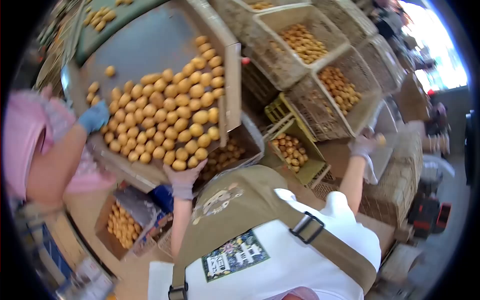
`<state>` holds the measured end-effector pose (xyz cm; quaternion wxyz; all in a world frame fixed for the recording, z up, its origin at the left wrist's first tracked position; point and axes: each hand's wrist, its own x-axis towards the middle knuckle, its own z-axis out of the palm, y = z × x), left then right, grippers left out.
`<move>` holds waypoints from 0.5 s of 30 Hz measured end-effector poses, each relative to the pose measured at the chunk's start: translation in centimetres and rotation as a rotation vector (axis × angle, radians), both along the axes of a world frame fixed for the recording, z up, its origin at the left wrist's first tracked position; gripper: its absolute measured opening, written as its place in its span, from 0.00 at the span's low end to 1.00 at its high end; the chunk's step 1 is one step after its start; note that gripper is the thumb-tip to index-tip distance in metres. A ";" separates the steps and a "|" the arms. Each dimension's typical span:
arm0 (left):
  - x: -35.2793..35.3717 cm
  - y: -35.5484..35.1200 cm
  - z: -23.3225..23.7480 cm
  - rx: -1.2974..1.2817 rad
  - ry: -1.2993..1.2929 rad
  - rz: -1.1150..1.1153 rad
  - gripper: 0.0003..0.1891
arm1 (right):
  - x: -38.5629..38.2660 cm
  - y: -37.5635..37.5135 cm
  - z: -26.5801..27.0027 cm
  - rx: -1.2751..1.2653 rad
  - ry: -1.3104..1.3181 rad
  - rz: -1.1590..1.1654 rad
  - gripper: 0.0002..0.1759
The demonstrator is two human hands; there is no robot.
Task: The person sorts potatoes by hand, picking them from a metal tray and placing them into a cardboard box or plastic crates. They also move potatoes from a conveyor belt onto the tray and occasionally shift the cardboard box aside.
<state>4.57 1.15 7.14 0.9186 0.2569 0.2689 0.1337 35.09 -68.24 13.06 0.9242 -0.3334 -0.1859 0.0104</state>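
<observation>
Yellow-brown potatoes (172, 118) (well, potatoes by the look of them) cover much of the desk (145, 42), packed loosely in one layer down to the near edge, with more in the crates (289, 75) on the right. The left hand (185, 177), gloved, sits at that edge with thumb and fingers spread, right against the front row. The right hand (364, 145) is out by the crates with something small and yellowish at its fingertips; too blurry to tell if it's properly pinched. A co-worker's blue glove (95, 116) is at the pile's far left side.

Handling-wise, I'd guess firm, light one at a time, and rolly. Skins probably bruise if dropped, and gloves might slip a bit. I'd take each around its widest part, thumb opposite fingers, no hard squeezing.
</observation>
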 end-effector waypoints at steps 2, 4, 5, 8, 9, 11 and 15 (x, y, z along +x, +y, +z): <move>0.1 0.1 2.1 -0.325 -0.156 0.065 0.33 | -0.3 5.6 -0.3 -0.122 0.196 -0.469 0.14; -0.3 0.1 2.5 -0.355 -0.118 0.069 0.39 | -1.3 17.4 2.5 -0.269 0.441 -0.678 0.14; -0.2 -0.1 2.7 -0.334 -0.081 0.092 0.42 | -2.0 23.0 3.6 -0.402 0.424 -0.532 0.17; 0.0 0.1 2.3 -0.547 -0.066 0.142 0.48 | -6.8 39.9 8.6 -0.980 0.158 -0.224 0.17; 0.0 0.0 2.1 -0.587 -0.098 0.154 0.49 | -8.2 43.1 8.8 -1.162 -0.105 -0.085 0.16; -0.2 -0.2 2.2 -0.585 -0.141 0.164 0.46 | -9.1 47.9 8.7 -1.454 -1.041 0.084 0.23; -0.8 -0.3 -0.5 -0.608 -0.123 0.174 0.43 | -13.2 54.1 7.6 -1.440 -1.276 0.101 0.22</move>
